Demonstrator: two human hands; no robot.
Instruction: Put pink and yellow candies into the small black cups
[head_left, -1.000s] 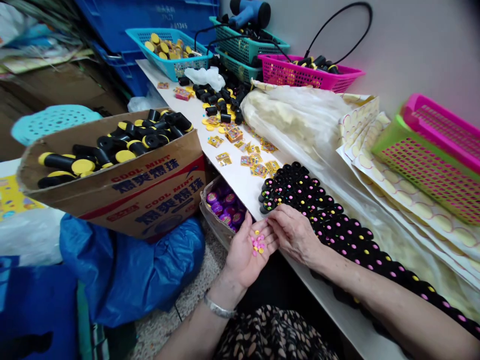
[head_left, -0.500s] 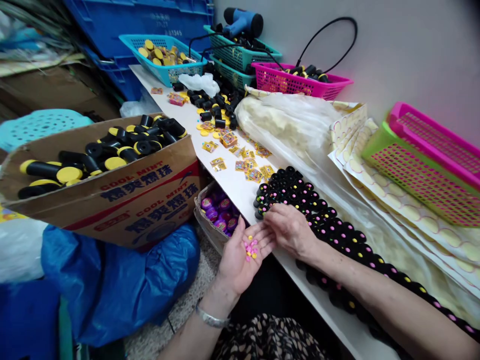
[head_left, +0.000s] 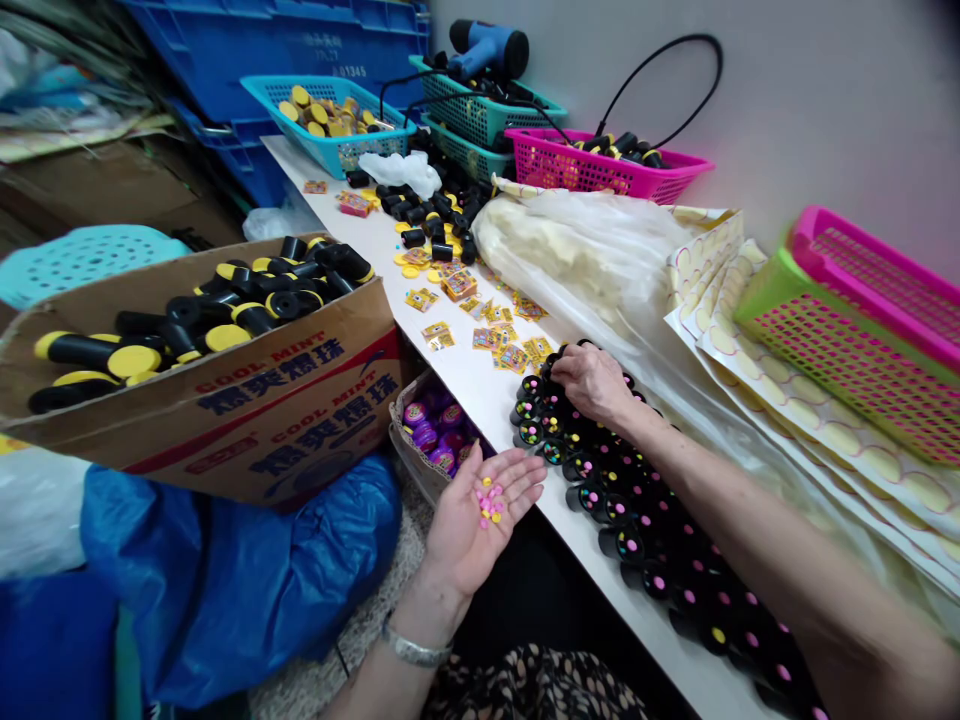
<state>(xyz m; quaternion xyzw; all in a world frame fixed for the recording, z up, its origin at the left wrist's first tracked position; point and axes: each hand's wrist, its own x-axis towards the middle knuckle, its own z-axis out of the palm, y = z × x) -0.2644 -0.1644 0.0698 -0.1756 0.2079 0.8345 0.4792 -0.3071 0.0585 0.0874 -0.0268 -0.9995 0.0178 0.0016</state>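
Note:
My left hand (head_left: pixel 480 510) is turned palm up beside the table edge, fingers stretched out. It holds a small heap of pink and yellow candies (head_left: pixel 489 503) on its palm. Over the far end of the packed black cups (head_left: pixel 630 545), my right hand (head_left: pixel 592 382) is closed, fingertips down at a cup. Whatever its fingers pinch is hidden. Many cups show a pink or yellow candy inside, and those at the near left corner hold several colours. Small yellow printed packets (head_left: pixel 512 357) lie just beyond the cups.
A carton (head_left: pixel 300 400) of black-and-yellow containers stands at left, beside a box of purple round packs (head_left: pixel 442 425). Baskets, a pink one (head_left: pixel 592 165) among them, line the back. A plastic bag (head_left: pixel 577 235) and label sheets (head_left: pixel 817 430) border the cups on the right.
My right hand has left the left palm and moved up and right to the far cups. The left hand stays nearly in place with the candies, shifting slightly left.

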